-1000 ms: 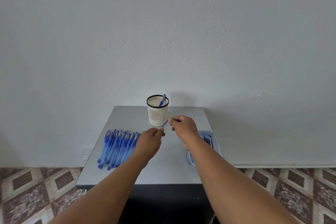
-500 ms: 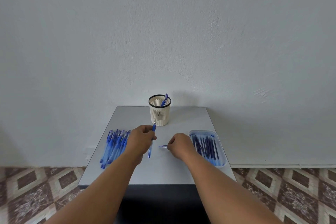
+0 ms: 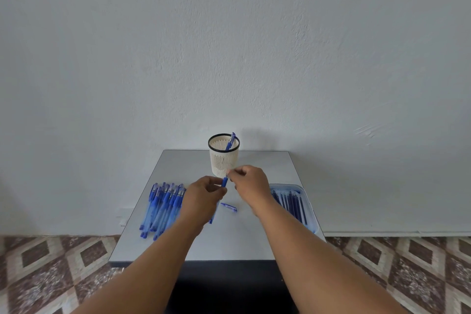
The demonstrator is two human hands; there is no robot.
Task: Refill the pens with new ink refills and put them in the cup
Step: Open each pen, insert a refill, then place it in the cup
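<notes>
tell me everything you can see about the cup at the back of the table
The cup is a cream, plastic-looking pen holder with slotted, ribbed walls, a finer mesh band near its base and a black rim. It stands upright at the back middle of the grey table, close to the wall. One blue pen leans inside against the right rim, its top poking out. Neither hand appears to touch it; the right hand overlaps its base in view.
</notes>
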